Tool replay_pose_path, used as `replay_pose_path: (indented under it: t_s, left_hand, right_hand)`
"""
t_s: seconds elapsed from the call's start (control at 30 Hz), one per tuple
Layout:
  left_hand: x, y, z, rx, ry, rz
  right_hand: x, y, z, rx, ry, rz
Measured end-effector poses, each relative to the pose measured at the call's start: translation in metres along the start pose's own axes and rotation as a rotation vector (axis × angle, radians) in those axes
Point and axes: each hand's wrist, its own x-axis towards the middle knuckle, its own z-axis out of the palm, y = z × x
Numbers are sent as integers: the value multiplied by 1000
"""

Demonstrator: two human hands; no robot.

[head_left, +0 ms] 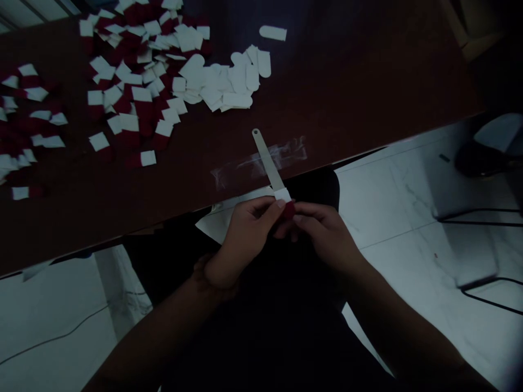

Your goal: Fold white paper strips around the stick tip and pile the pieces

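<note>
A small red-and-white fabric sleeve (281, 194) sits over the near end of a flat metal strip (267, 160) with a hole in its far end. That strip sticks out past the table edge, over clear tape. My left hand (251, 226) pinches the sleeve from the left, thumb on top near where white meets red. From the right, the thumb and fingers of my right hand (324, 231) close on the sleeve's red end. Both hands are above my lap, just off the table edge.
On the dark table (359, 98) lie a heap of red-and-white pieces (141, 95), a smaller group at far left, and a pile of white round-ended pieces (229, 79). One white piece (273, 33) lies apart. A chair's black legs (478, 223) stand at right.
</note>
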Motion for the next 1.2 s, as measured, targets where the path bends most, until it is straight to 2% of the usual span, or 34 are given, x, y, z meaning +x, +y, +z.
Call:
replay_pose_path:
  t_s: [0.2, 0.37, 0.57, 0.77, 0.87, 0.97, 1.2]
  left_hand:
    - [4, -4, -2, -138, -49, -6]
    - [2, -3, -2, -40, 40, 10]
    - [1, -2, -3, 17, 31, 46]
    - [-3, -3, -2, 76, 36, -15]
    - [-6, 0, -2, 113, 12, 24]
    - [-7, 4, -2, 55, -12, 64]
    - [-10, 2, -3, 35, -34, -38]
  right_hand:
    - [1, -1, 0, 24, 3, 6]
    - [2, -3, 1, -21, 5, 13]
    - [2, -2, 0, -59, 6, 16]
    - [5, 1, -3, -49, 120, -9]
    - [6, 3, -4, -48, 168, -42]
    - [7, 4, -4, -36, 176, -41]
    - [6, 4, -2, -10, 184, -67]
